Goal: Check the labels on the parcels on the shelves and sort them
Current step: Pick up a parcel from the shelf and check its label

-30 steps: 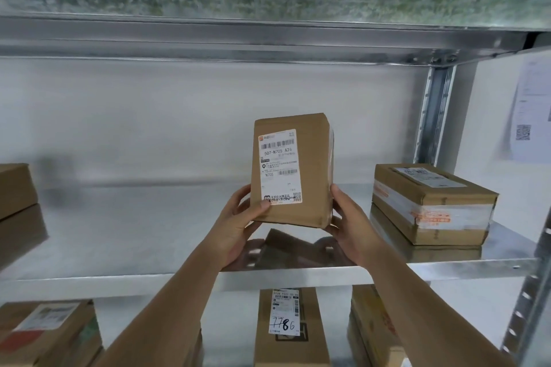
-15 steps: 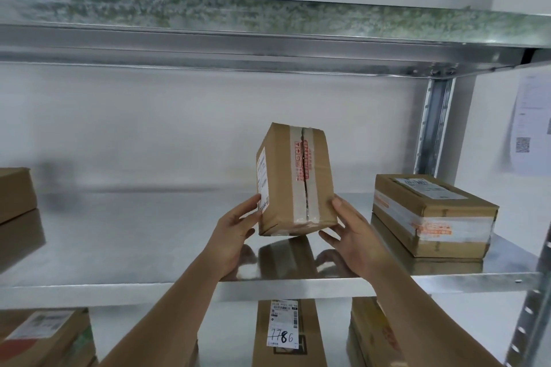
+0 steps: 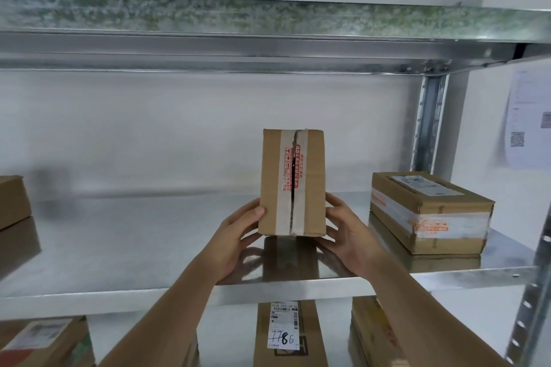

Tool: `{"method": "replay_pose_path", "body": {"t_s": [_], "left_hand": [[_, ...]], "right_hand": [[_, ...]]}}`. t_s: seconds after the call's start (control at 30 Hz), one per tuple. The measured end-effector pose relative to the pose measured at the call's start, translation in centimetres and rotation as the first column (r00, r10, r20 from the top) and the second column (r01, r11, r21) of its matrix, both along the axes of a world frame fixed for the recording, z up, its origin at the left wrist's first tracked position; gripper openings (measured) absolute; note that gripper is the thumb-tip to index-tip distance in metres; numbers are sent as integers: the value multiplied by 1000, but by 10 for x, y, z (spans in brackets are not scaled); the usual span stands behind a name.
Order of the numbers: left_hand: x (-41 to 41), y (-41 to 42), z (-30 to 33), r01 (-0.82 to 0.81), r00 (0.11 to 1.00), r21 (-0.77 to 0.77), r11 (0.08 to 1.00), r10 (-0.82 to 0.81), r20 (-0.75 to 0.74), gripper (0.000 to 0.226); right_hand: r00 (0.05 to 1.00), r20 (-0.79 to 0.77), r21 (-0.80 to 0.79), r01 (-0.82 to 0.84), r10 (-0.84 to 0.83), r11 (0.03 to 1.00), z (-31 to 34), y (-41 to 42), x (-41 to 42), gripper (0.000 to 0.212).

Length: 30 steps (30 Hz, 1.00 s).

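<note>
Upright parcel (image 3: 292,183) stood mid-shelf (image 3: 119,247), taped seam with red print facing the camera, its label out of sight. Left hand (image 3: 235,243) gripped its lower left edge, right hand (image 3: 347,232) its lower right. Nothing stood between the hands and the parcel. At 3 o'clock lay one flat labelled box (image 3: 429,211); at 9 o'clock one box edge (image 3: 13,201). Below the shelf, four parcels showed, one marked "7786" (image 3: 284,326). Papers (image 3: 529,119) hung on the wall at 2 o'clock.

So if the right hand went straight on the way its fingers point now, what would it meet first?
The right hand already touches the upright parcel it holds. Its fingers point up and left, so they would press into that parcel's side first.
</note>
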<state>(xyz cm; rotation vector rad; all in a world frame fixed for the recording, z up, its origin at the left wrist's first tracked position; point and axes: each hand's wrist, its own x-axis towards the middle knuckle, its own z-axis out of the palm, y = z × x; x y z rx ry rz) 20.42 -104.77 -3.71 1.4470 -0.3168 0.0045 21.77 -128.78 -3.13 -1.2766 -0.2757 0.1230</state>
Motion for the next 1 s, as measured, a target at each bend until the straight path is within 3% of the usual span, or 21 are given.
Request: {"method": "replay_pose_path", "body": {"t_s": [0.27, 0.63, 0.9, 1.0], "left_hand": [[-5, -1, 3, -3, 1000, -15, 1000, 3, -21, 52], [-7, -1, 5, 14, 1000, -24, 1000, -15, -26, 57], [-6, 0, 3, 38, 999, -58, 998, -38, -4, 55], [-5, 1, 2, 22, 1000, -122, 992, -23, -5, 50]], "right_hand": [[1000, -19, -6, 4, -4, 1000, 3, 2, -4, 45], [1000, -21, 3, 15, -14, 1000, 3, 2, -4, 36], [997, -76, 45, 6, -3, 999, -4, 1, 7, 55], [997, -71, 52, 17, -14, 998, -6, 0, 8, 73]]}}
